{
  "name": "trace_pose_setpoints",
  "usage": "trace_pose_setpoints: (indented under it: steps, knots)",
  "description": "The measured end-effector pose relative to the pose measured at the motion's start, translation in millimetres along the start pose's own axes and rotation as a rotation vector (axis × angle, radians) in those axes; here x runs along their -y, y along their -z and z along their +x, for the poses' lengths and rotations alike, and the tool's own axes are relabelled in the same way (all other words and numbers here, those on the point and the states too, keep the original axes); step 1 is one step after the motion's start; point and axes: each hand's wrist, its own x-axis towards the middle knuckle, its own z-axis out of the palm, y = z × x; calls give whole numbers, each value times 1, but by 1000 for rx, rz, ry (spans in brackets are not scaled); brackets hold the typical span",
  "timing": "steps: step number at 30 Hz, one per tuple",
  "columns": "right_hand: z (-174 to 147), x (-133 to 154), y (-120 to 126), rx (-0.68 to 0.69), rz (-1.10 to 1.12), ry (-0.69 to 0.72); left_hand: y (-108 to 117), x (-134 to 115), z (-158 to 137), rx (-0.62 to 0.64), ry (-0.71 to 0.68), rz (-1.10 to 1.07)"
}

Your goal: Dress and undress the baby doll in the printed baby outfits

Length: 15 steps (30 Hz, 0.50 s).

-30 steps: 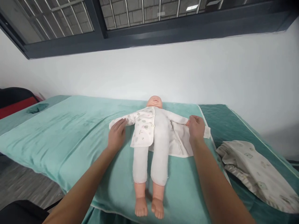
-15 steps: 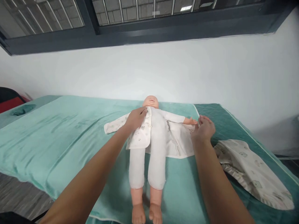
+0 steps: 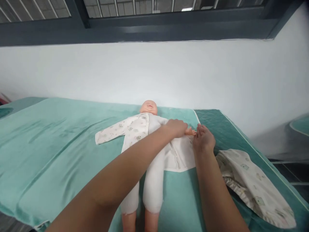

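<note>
The left hand [image 3: 177, 128] clasps one arm of the pink-and-white plastic-and-cloth doll [image 3: 152, 190] on green plush sheeting [image 3: 55, 145]; whether the right hand [image 3: 204, 139] grips is unclear. The white printed cloth jacket [image 3: 135, 129] covers one side; its other half lies open.

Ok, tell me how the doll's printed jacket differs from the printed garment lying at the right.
The jacket is spread open, partly covering the doll; the garment lies loosely folded, off the doll. The jacket lies over the light green sheet, the garment on the darker green cover. Both are pale with small printed motifs.
</note>
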Motion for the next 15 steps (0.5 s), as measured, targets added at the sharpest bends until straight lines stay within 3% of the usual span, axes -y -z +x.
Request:
trace_pose_setpoints:
  steps: [3,6,9,11,15]
  knots:
    - [-8,8,-1,3,20,-28,-6,-8,20,4,-49,5]
    - [-16,18,-5,-36,80,-67,-1,1,26,-25,-97,26]
    - [-22,25,-11,-44,-8,29,15,19,19,-120,-97,31]
    - [-25,25,-16,31,-262,110,26,29,9,-153,-68,11]
    - [-35,23,-24,320,-1075,197,39,40,-12,-103,-3,-61]
